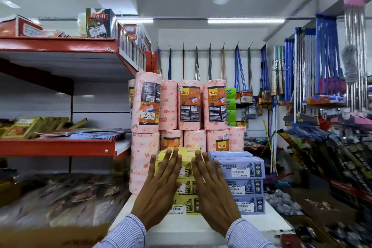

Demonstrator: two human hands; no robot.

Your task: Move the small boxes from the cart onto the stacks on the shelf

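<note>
**Desk:** What does the frame show?

**Photographer:** A shop aisle. Two hands, flat and with fingers spread, are raised in front of a stack of yellow boxes (pixel 184 182) on a white shelf (pixel 267 221). The left hand (pixel 161 189) and right hand (pixel 211 189) sit side by side, a narrow gap between them, palms toward the stack. Neither is closed on anything.

**Desk:** Are they touching the boxes?

**Photographer:** Fingertips overlap the top yellow box, but I cannot tell contact from a hover. The pose reads as squaring up or pushing the stack back, not gripping.

**Desk:** Where are the task's boxes?

**Photographer:** On the shelf, in two columns: the yellow stack, and a purple stack (pixel 244 184) just beside it on the right, price labels facing out. Matching colours are kept together, presumably so shoppers can read each column at a glance. No cart is visible from this angle, so what remains to move is unknown.

**Desk:** Surroundings?

**Photographer:** Pink towel rolls (pixel 181 106) are piled behind the boxes, forming a backstop. Red shelving (pixel 58 146) runs off to the left; brooms (pixel 326 50) hang at right. The edges of the frame are blurred.
</note>
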